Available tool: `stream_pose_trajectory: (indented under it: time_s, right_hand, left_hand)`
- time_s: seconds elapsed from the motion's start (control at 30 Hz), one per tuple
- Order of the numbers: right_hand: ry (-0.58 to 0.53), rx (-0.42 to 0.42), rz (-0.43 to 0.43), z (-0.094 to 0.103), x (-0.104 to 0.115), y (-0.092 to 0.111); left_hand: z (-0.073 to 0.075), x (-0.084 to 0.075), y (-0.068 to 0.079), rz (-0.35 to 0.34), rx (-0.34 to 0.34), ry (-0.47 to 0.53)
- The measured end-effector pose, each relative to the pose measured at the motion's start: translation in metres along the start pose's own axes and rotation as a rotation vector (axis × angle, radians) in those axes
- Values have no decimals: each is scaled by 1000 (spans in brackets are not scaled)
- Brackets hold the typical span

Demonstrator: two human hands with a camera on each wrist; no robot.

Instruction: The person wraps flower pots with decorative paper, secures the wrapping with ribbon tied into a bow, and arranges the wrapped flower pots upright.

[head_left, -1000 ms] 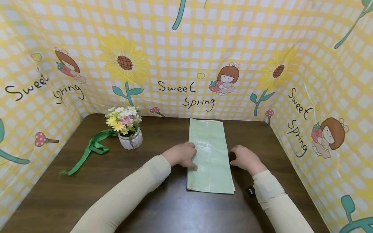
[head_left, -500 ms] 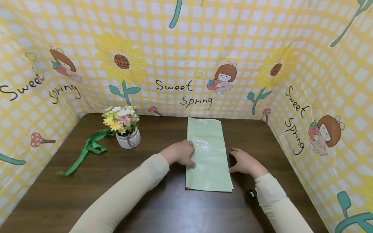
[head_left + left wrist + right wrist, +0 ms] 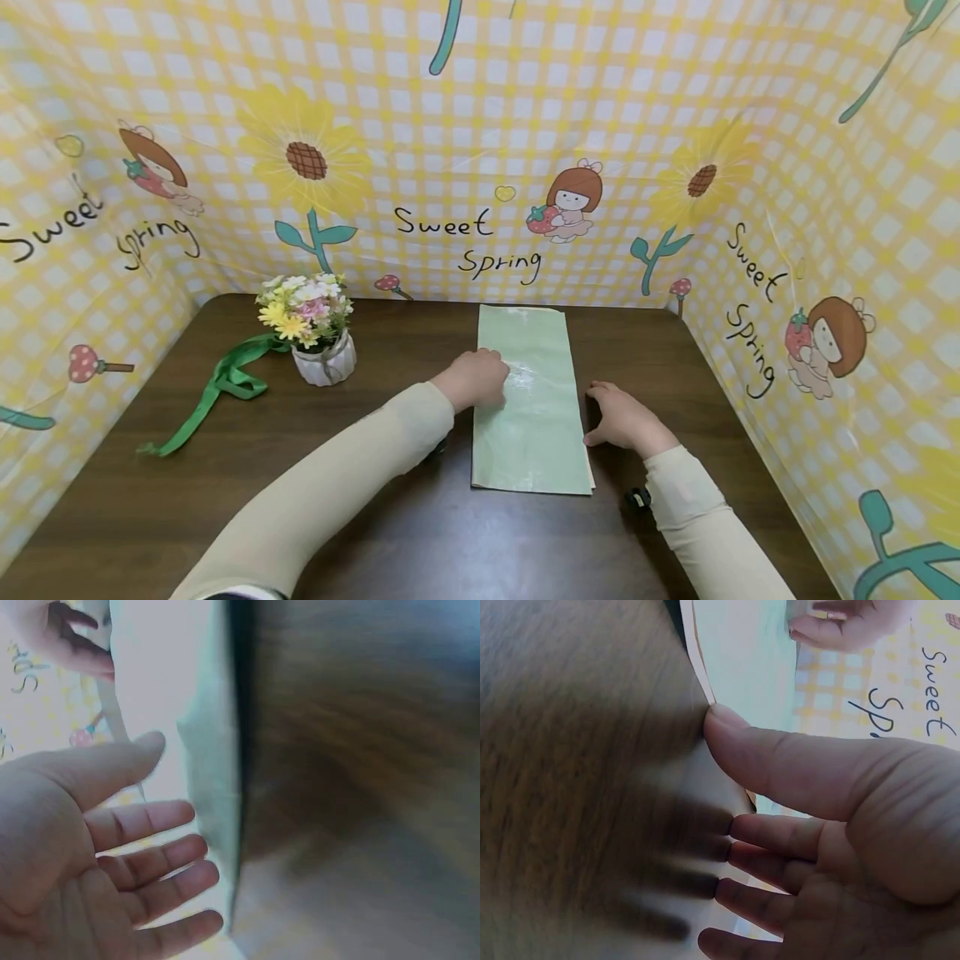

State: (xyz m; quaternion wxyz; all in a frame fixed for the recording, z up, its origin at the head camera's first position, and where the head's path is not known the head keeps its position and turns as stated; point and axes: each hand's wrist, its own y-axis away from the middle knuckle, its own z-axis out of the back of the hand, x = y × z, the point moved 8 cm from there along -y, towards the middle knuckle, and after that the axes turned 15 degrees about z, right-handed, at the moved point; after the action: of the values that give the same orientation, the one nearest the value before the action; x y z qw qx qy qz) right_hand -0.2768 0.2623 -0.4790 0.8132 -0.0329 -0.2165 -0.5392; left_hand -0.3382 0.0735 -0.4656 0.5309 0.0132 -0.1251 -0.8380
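Note:
A long piece of folded light green paper with a glossy sheen lies lengthwise on the table, a paler layer peeking out along its right edge. Over its upper left part is my left hand; the left wrist view shows this hand's fingers loosely extended above the paper, pinching nothing. At the opposite long edge rests my right hand, its thumb right at the paper's edge in the right wrist view. The other right fingers are spread with their tips down by the tabletop.
To the left stands a white pot of artificial flowers, with a green ribbon trailing beside it on the dark wooden table. Yellow checked cloth walls in the back and both sides.
My left hand has lifted from the paper's left edge and shifted inward and slightly away from me. The right hand's thumb has come to the right edge. The head view has drifted slightly.

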Motion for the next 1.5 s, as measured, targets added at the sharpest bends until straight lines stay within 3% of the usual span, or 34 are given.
stream_pose_trajectory:
  time_s: [0.1, 0.23, 0.37, 0.47, 0.57, 0.8, 1.1, 1.3, 1.5]
  right_hand:
    - [-9, 0, -9, 0, 0, -1]
    - [-9, -5, 0, 1, 0, -2]
    - [-3, -12, 6, 1, -2, -2]
    - [4, -25, 10, 3, -1, -1]
    - [14, -37, 28, 5, 1, -2]
    - [41, -22, 33, 9, 3, -4]
    - [65, 15, 6, 8, 1, -4]
    - [64, 27, -5, 6, 1, -5]
    - [89, 29, 15, 8, 2, -4]
  left_hand:
    - [15, -19, -3, -57, -92, -46]
    - [25, -59, -8, -249, -208, -124]
    - [25, -97, -12, -435, -290, -220]
    - [24, -114, -16, -497, -334, -278]
    - [23, -123, -22, -514, -370, -321]
    - [17, -124, -32, -534, -394, -401]
    - [21, -119, -37, -554, -412, -313]
    - [37, -107, -31, -540, -448, -313]
    - [69, -89, -9, -542, -496, -256]
